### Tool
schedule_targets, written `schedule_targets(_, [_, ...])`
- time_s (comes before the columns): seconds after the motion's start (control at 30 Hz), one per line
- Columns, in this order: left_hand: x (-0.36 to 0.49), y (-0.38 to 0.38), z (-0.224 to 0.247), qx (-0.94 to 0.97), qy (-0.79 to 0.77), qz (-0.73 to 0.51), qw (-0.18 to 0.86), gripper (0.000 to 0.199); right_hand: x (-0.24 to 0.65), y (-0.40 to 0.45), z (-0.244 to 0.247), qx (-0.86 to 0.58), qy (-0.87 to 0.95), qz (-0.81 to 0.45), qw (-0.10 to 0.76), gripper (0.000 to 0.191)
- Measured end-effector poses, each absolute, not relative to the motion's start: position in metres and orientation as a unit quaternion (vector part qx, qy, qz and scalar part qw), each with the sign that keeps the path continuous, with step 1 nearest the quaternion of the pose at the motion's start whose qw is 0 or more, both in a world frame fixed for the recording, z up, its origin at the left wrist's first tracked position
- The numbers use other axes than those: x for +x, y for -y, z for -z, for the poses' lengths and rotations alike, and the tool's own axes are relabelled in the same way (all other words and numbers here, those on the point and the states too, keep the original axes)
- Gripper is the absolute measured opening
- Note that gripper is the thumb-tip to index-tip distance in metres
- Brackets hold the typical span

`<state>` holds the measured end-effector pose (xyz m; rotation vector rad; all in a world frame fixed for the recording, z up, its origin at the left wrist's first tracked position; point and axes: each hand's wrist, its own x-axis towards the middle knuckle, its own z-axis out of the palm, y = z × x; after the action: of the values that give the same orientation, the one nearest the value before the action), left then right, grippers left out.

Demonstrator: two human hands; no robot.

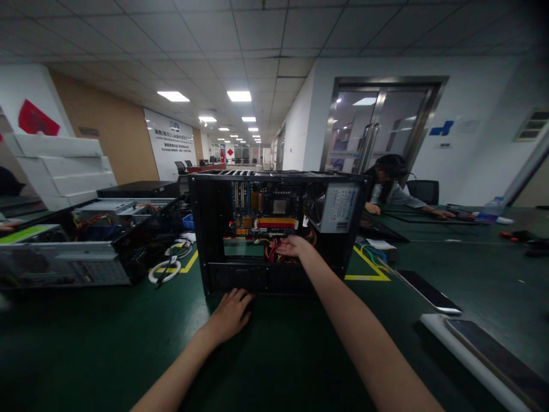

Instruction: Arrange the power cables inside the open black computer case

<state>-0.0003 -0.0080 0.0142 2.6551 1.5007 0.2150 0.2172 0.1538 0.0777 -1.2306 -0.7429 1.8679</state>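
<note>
A black computer case (pixel 240 278) stands upright in front of me with its side open. Inside it are a motherboard (pixel 253 201) with orange, red and yellow slots, and a power supply (pixel 338 207) at the upper right. My right hand (pixel 294 246) reaches into the lower part of the case, fingers closed on a bundle of red, black and yellow power cables (pixel 271 250). A small white connector lies left of the bundle. At the case's lower front edge, my left hand (pixel 231 313) rests on the green table with its fingers apart, fingertips against the bottom edge.
Another opened computer case (pixel 86 263) lies at left, beside coiled white cables (pixel 165 270). At right are colored cables (pixel 372 252), a phone (pixel 429 290) and a white-edged device (pixel 484 355). A person (pixel 392 183) sits across the table near a water bottle (pixel 492 210).
</note>
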Motion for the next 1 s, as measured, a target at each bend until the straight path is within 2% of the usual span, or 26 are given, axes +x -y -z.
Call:
schedule_targets(0.33, [-0.002, 0.004, -0.007, 0.875, -0.476, -0.085, 0.029, 0.04, 0.215, -0.155, -0.076, -0.477, 0.313, -0.713, 0.407, 0.025])
schedule_targets(1.0, [0.0, 0.005, -0.01, 0.872, -0.483, -0.072, 0.026, 0.039, 0.218, -0.165, -0.071, -0.461, 0.263, -0.735, 0.422, 0.022])
